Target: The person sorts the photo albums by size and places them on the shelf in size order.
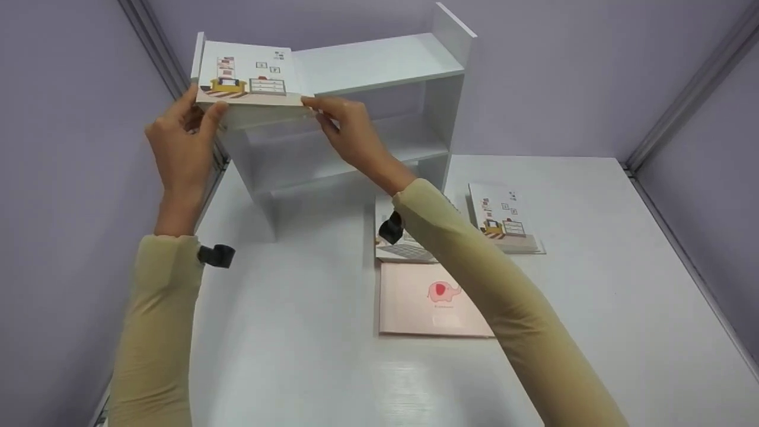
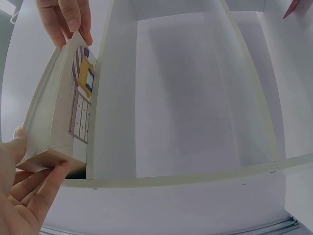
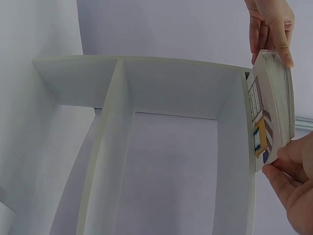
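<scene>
A white book (image 1: 246,71) with a yellow desk drawing lies flat on the top board of a white shelf unit (image 1: 379,59), close to its left side panel. My left hand (image 1: 181,136) grips the book's left front corner, thumb along the front edge. At the opposite corner, my right hand (image 1: 350,127) pinches the book between thumb and fingers. The left wrist view shows the book (image 2: 61,98) edge-on at the board's edge, with my left hand (image 2: 29,191) at one end. From the right wrist, the pages of the book (image 3: 276,93) show between both hands.
On the white table (image 1: 284,332) lie a pink book (image 1: 415,302) with an elephant, a partly hidden white book (image 1: 403,252) and another white book (image 1: 504,219) with the same desk drawing. Lilac walls (image 1: 545,77) stand behind and at both sides.
</scene>
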`<state>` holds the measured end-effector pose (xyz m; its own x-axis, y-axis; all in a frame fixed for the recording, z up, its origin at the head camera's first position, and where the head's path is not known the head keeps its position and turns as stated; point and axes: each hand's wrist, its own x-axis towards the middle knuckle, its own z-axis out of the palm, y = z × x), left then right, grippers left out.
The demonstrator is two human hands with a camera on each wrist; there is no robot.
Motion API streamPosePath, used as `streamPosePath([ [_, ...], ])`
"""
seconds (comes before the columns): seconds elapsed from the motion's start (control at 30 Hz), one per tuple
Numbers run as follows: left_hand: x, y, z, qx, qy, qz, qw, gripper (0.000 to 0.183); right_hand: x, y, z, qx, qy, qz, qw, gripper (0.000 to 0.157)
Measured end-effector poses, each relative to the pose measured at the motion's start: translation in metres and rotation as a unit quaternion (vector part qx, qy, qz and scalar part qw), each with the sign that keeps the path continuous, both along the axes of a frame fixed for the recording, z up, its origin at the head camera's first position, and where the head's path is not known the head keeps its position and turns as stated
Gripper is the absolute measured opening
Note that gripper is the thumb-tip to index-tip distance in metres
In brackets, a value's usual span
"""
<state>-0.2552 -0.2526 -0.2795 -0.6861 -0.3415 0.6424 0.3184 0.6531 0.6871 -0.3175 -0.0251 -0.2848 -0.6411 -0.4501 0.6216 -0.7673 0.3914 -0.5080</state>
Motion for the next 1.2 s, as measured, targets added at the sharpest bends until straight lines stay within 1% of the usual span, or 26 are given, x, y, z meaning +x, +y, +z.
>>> streamPosePath([
  [0.2, -0.0027, 0.0016, 0.0008, 0.013, 0.015, -0.011, 0.9997, 0.058, -0.0015, 0.0015, 0.0010, 0.006, 0.002, 0.007, 1.000, 0.032],
  [0.27, -0.0038, 0.0018, 0.0014, 0.020, 0.012, -0.014, 0.9996, 0.057, -0.0018, 0.0019, 0.0010, 0.010, 0.000, 0.009, 1.000, 0.033],
  [0.4, -0.0060, 0.0011, 0.0021, 0.035, 0.002, -0.021, 0.9992, 0.057, -0.0013, 0.0022, 0.0012, 0.030, -0.012, 0.002, 0.999, 0.036],
  [0.57, -0.0076, -0.0016, 0.0020, 0.040, 0.009, -0.024, 0.9989, 0.056, -0.0006, 0.0018, 0.0008, 0.048, -0.007, 0.002, 0.999, 0.039],
  [0.8, -0.0079, -0.0016, 0.0035, 0.039, 0.008, -0.013, 0.9991, 0.054, -0.0026, 0.0023, 0.0000, 0.072, -0.018, 0.013, 0.997, 0.044],
  [1.03, -0.0087, -0.0024, 0.0058, 0.046, -0.001, -0.009, 0.9989, 0.052, -0.0036, 0.0032, -0.0020, 0.090, -0.010, 0.017, 0.996, 0.049],
  [1.2, -0.0102, -0.0035, 0.0053, 0.049, -0.004, -0.003, 0.9988, 0.051, -0.0045, 0.0025, -0.0030, 0.098, -0.007, 0.026, 0.995, 0.051],
])
